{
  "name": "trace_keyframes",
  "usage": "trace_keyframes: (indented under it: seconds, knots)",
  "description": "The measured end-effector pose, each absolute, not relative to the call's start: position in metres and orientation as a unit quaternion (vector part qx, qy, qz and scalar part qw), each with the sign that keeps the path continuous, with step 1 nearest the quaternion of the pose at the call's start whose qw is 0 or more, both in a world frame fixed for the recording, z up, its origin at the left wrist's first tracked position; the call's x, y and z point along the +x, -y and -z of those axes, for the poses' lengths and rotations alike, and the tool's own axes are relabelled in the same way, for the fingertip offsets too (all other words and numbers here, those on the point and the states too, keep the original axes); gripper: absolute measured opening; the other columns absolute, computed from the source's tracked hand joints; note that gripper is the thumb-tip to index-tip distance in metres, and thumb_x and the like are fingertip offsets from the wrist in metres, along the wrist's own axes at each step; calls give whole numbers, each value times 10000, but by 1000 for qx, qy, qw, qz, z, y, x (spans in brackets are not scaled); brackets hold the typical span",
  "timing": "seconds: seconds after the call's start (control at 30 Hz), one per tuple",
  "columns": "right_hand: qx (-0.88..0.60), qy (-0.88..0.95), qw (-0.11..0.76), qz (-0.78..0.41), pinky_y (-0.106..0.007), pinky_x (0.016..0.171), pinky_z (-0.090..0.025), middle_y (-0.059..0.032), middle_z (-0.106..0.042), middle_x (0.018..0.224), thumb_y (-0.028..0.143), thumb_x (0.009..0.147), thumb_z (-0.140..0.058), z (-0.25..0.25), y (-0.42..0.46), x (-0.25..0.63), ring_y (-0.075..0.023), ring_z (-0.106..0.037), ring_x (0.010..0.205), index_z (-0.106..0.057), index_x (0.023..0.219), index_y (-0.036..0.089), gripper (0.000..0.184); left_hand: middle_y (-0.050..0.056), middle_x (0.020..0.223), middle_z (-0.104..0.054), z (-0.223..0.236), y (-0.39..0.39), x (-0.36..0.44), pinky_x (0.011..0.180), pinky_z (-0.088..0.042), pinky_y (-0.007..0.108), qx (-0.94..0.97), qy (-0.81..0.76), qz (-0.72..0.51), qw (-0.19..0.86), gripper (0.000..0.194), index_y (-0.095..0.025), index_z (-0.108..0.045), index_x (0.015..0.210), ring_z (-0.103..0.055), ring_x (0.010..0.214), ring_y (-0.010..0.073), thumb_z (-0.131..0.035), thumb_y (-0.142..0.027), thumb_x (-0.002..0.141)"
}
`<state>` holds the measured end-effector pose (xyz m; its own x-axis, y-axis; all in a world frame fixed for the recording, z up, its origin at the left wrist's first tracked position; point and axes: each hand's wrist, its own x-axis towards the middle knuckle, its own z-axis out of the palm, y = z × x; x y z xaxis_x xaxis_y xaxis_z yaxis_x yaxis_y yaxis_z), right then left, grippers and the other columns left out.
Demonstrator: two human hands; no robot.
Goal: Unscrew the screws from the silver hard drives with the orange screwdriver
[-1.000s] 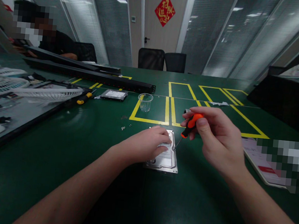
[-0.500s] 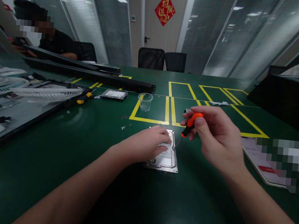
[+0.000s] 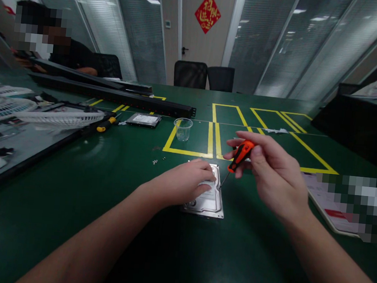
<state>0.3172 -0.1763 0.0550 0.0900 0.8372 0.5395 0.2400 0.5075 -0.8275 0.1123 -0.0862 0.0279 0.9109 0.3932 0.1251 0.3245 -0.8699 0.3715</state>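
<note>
Left hand (image 3: pixel 184 183) rests over a hard drive (image 3: pixel 208 203) on the table (image 3: pixel 151 253), seemingly steadying it, grip unclear; right hand (image 3: pixel 272 172) pinches a screwdriver (image 3: pixel 241 155), slanted so its tip meets the drive's edge.

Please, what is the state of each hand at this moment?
Left hand: rests on the silver hard drive, seemingly steadying it.
Right hand: closed around the orange-and-black screwdriver, its tip at the drive's right edge.
</note>
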Motion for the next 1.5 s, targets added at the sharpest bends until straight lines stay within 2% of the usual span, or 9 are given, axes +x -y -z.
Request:
trace_keyframes:
  seconds: [0.2, 0.33, 0.6, 0.8, 0.93, 1.07, 1.2, 1.33, 1.5]
  knots:
    - [-453, 622, 608, -195, -268, 556, -598, -89, -746, 1242, 312, 1012, -720, -57, 176, 313, -231, -782, 1007, -664, 1136, 244, 153, 99, 1360, -679, -27, 86, 113, 1134, -483, 439, 961, -189, -97, 178, 269, -192, -737, 1274, -608, 1278, 272, -599, -261, 1054]
    - [-446, 600, 632, -207, -249, 494, -564, -55, -772, 1120, 271, 946, -797, -55, 176, 307, -215, -794, 888, -581, 1127, 266, 282, 103, 1349, -682, -26, 86, 113, 1136, -485, 436, 962, -185, -98, 176, 259, -184, -739, 1263, -610, 1267, 270, -615, -242, 1043]
    - [-430, 625, 605, -244, -297, 578, -595, -90, -745, 1232, 412, 1109, -528, -55, 177, 316, -212, -765, 958, -694, 1273, 275, 270, 110, 1340, -685, -26, 86, 113, 1131, -487, 434, 962, -181, -105, 178, 251, -184, -740, 1253, -613, 1263, 265, -600, -250, 1055]
    - [-451, 623, 608, -200, -284, 551, -595, -96, -744, 1278, 335, 1022, -706, -59, 180, 312, -234, -776, 990, -682, 1165, 254, 165, 99, 1349, -682, -27, 86, 112, 1132, -484, 431, 960, -187, -100, 181, 261, -193, -736, 1269, -610, 1277, 263, -599, -253, 1055]
    - [-453, 602, 626, -205, -264, 495, -571, -65, -776, 1168, 282, 948, -800, -57, 180, 307, -219, -784, 893, -605, 1108, 267, 253, 96, 1347, -682, -27, 86, 113, 1142, -478, 436, 961, -183, -100, 181, 257, -188, -739, 1261, -602, 1282, 266, -601, -251, 1053]
    - [-441, 617, 612, -223, -261, 531, -563, -60, -762, 1115, 356, 1045, -671, -56, 179, 309, -177, -751, 846, -634, 1198, 264, 182, 98, 1342, -685, -27, 86, 113, 1135, -484, 435, 961, -182, -102, 182, 257, -189, -740, 1257, -607, 1270, 263, -593, -257, 1059]
    - [-426, 624, 606, -251, -279, 575, -574, -84, -742, 1178, 407, 1123, -500, -55, 177, 315, -177, -742, 896, -693, 1256, 257, 278, 103, 1346, -687, -27, 86, 113, 1135, -488, 440, 961, -185, -100, 177, 265, -178, -741, 1264, -611, 1267, 267, -596, -258, 1058]
    - [-430, 631, 595, -250, -287, 591, -600, -98, -725, 1294, 359, 1098, -570, -57, 178, 316, -211, -764, 997, -680, 1315, 260, 263, 102, 1358, -679, -27, 86, 112, 1137, -491, 453, 962, -185, -100, 177, 273, -178, -739, 1278, -607, 1275, 269, -599, -255, 1056]
    - [-451, 607, 623, -199, -261, 524, -588, -82, -758, 1271, 297, 971, -777, -58, 181, 309, -230, -790, 967, -664, 1114, 258, 186, 110, 1366, -676, -30, 88, 112, 1132, -499, 456, 960, -190, -92, 185, 275, -178, -741, 1276, -610, 1273, 271, -586, -246, 1060]
